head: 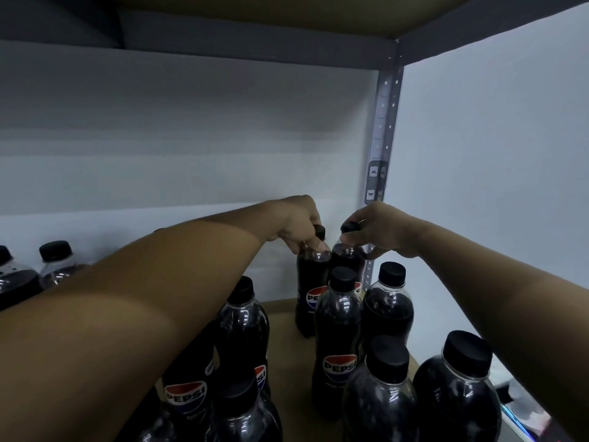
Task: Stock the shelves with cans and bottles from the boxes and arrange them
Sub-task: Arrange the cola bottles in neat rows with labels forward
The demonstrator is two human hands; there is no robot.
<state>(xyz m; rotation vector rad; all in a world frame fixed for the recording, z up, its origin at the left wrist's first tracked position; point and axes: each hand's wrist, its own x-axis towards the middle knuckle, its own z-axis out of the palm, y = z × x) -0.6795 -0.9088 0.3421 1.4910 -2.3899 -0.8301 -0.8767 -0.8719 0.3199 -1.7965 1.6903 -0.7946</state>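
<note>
Both my arms reach to the back right corner of the shelf board [280,311]. My left hand [299,223] grips the neck of a dark Pepsi bottle [307,291] just under its black cap. My right hand [379,229] pinches the cap of a second Pepsi bottle [349,260] standing right beside it, close to the corner post. Both bottles stand upright on the board. In front of them stand several more black-capped Pepsi bottles [338,342]; my left forearm hides part of that group.
The grey perforated upright post [382,129] rises at the back right corner, with the upper shelf's beam [255,43] overhead. Two more bottles [57,263] stand at the far left by the white back wall. A white side wall bounds the right.
</note>
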